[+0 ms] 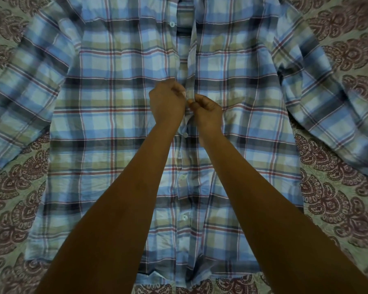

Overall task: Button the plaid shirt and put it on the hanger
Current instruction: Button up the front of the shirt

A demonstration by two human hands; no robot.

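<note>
A blue, green and red plaid shirt (115, 124) lies flat, front up, with its sleeves spread out to both sides. Both hands meet at its centre placket, about halfway up. My left hand (166, 100) pinches the left edge of the placket. My right hand (207, 112) pinches the right edge, fingers curled, right against the left hand. White buttons show on the placket: one near the collar (172, 23), one just below the hands (185, 134) and one lower down (184, 217). The button between my fingers is hidden. No hanger is in view.
The shirt rests on a pale green bedspread (338, 209) printed with maroon paisley shapes, which shows on both sides and along the near edge. The shirt's sleeves (327, 98) reach almost to the frame's left and right edges.
</note>
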